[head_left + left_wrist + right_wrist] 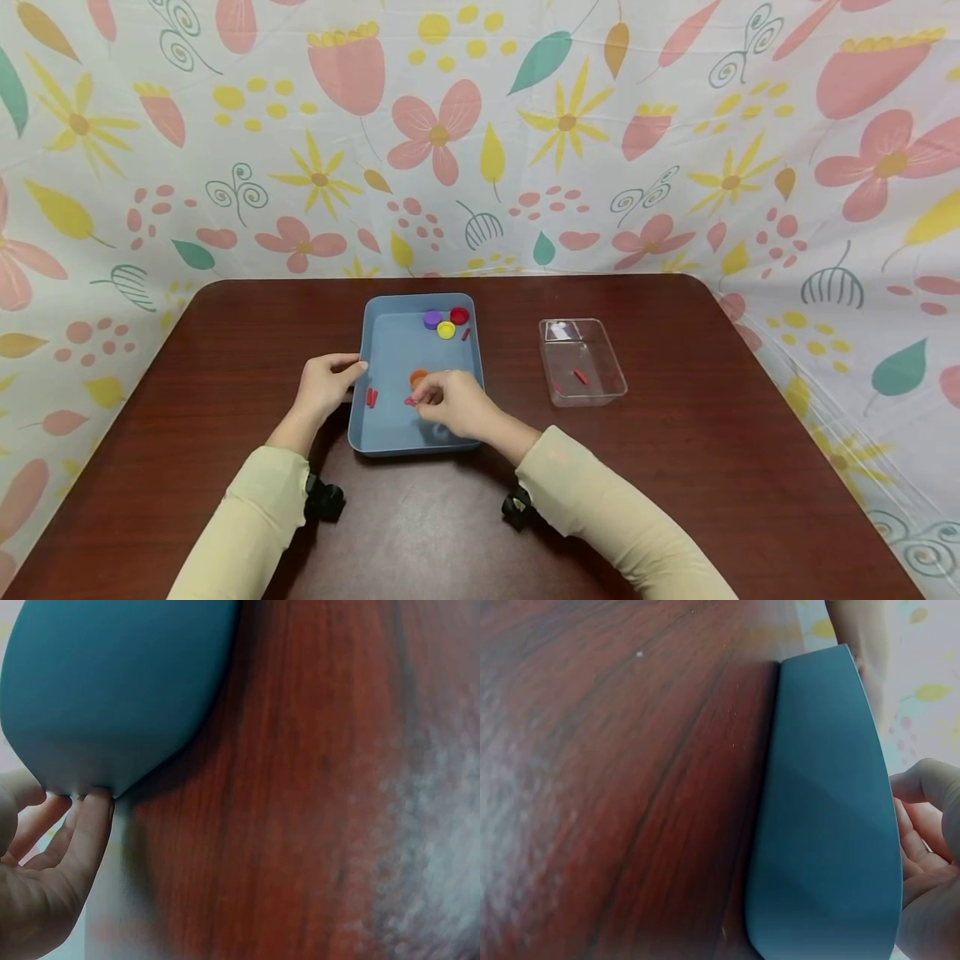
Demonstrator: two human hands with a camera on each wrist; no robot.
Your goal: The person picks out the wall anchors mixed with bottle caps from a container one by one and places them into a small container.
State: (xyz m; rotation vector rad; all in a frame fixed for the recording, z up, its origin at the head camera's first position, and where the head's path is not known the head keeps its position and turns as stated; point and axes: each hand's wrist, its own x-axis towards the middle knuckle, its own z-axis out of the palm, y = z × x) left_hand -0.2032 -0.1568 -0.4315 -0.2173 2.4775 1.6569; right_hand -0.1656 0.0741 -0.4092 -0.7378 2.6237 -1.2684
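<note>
A blue-grey tray (386, 333) lies on the table, its left rim gripped by my left hand (327, 383) with the thumb over the edge and the fingers along the outer wall. Inside the tray, my right hand (457, 404) pinches a small red piece (409, 402) between thumb and fingertips. Just beyond those fingers sits an orange round cap (418, 377), partly hidden by the hand. Two short red sticks (371, 397) lie by the tray's left wall. Toward the far right corner are a purple cap (432, 319), a red cap (459, 316), a yellow cap (446, 330) and another red stick (466, 334).
To the right of the tray stands a clear plastic box (600, 392) with red sticks (581, 377) in it. Both rest on a dark wooden table (675, 467). A flower-patterned cloth (465, 225) hangs behind the table's far edge.
</note>
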